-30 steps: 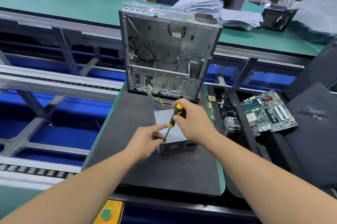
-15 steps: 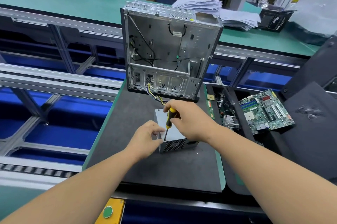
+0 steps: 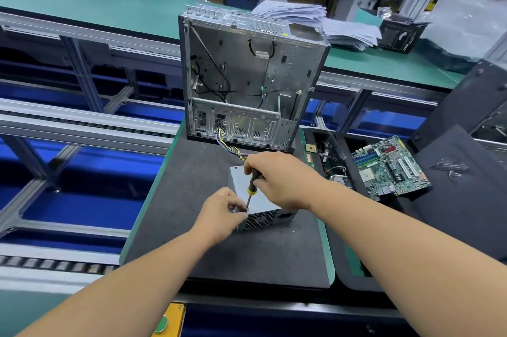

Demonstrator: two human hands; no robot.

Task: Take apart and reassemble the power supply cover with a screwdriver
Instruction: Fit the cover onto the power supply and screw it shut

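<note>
Right now my right hand [image 3: 277, 178] is curled round the handle of the screwdriver [image 3: 251, 189], its tip down at the near left corner of the power supply [image 3: 260, 199]. My left hand [image 3: 222, 214] sits against that same corner, fingertips pinched together beside the shaft. That grey box lies on the dark mat [image 3: 192, 199], just in front of the open computer case [image 3: 247, 78], with the motherboard [image 3: 389, 167] to its right
</note>
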